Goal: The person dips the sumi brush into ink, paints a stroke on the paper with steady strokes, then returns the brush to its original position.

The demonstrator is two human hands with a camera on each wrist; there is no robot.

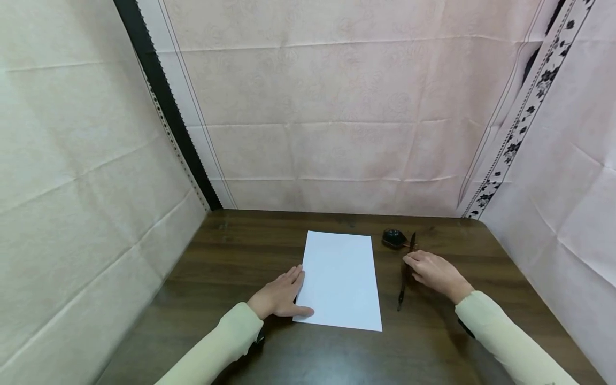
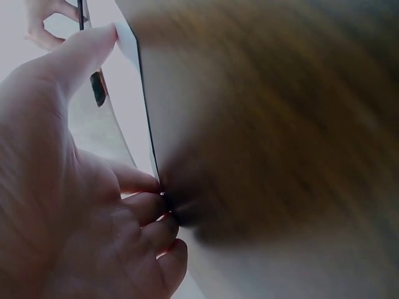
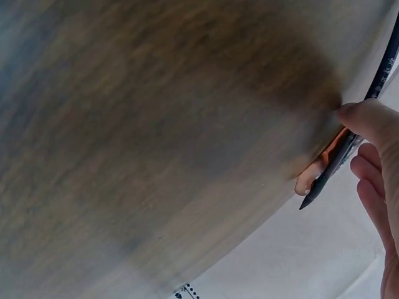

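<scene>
A blank white sheet of paper [image 1: 341,280] lies on the brown table in the head view. My left hand [image 1: 281,294] rests along its left edge, fingers extended and thumb over the lower left corner; the left wrist view shows the fingertips [image 2: 156,215] down at the sheet's edge. To the right of the paper, my right hand [image 1: 435,272] pinches a dark calligraphy brush [image 1: 402,291] around its middle. The brush's pointed dark tip [image 3: 310,198] faces the far side, beside a small glossy black ink dish [image 1: 394,238] with a brown, handle-like part [image 3: 308,177].
The wood-grain table [image 1: 231,256] ends at a back wall of pale cloth [image 1: 313,133]. More cloth hangs on the left [image 1: 96,187] and right [image 1: 568,187], with black and floral strips at the corners.
</scene>
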